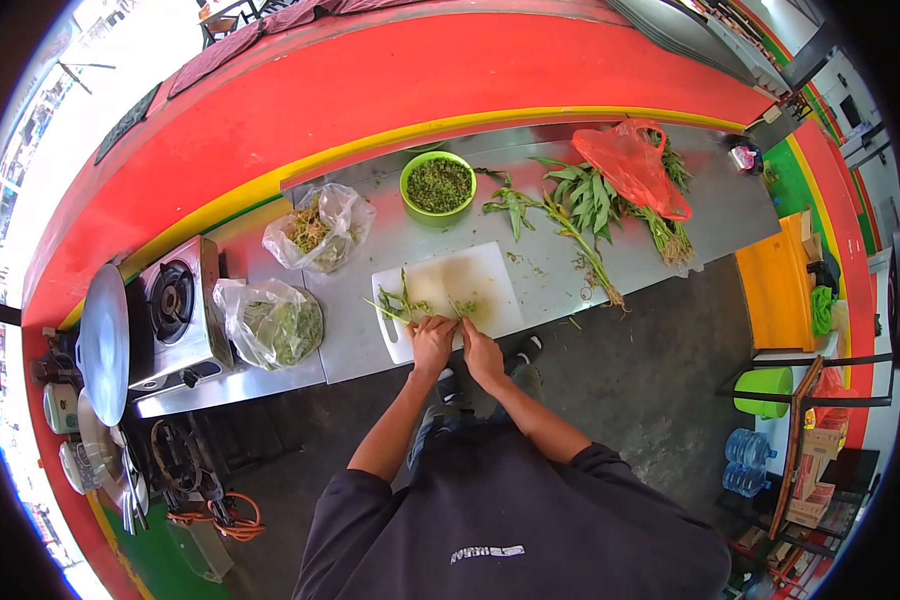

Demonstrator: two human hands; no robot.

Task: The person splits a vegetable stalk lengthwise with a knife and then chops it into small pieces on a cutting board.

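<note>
A white cutting board with a handle slot lies at the counter's near edge. My left hand is closed over a bunch of leafy green stems on the board, and leaves stick out to its left. Close beside it, my right hand is closed at the board's near edge. What it grips is too small and hidden to make out. Some cut greens lie just beyond my fingers. Behind the board stands a lime-green bowl filled with chopped greens.
Two clear plastic bags of greens sit left of the board, near a gas stove. To the right lie long leafy stalks and a red plastic bag. A red wall runs behind the steel counter.
</note>
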